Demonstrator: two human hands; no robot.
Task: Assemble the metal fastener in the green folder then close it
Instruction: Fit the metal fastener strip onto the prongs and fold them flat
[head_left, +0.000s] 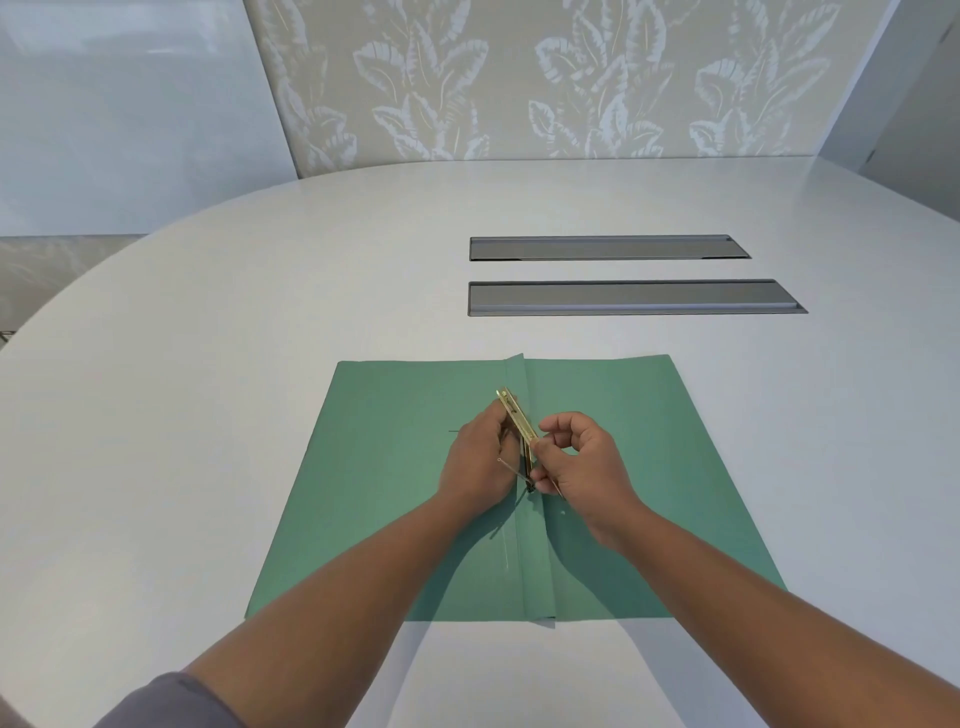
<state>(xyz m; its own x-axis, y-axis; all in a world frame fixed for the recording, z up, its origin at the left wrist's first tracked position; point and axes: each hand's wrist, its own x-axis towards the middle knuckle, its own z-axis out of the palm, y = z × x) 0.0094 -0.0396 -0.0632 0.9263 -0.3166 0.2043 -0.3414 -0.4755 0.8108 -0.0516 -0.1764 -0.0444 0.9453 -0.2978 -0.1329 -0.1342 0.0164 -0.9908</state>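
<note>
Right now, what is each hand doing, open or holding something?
Left hand: closed on the metal fastener, above the open green folder.
Right hand: fingers pinching the same fastener's lower end.

A single wide-angle view, worn on the person's head, looks forward and steeply down across a rounded white table (218, 364). Both forearms enter from the bottom edge and meet near the centre, close below the lens. The far table rim and a leaf-patterned wall (519, 78) fill the top (straight lines bow near the edges).
</note>
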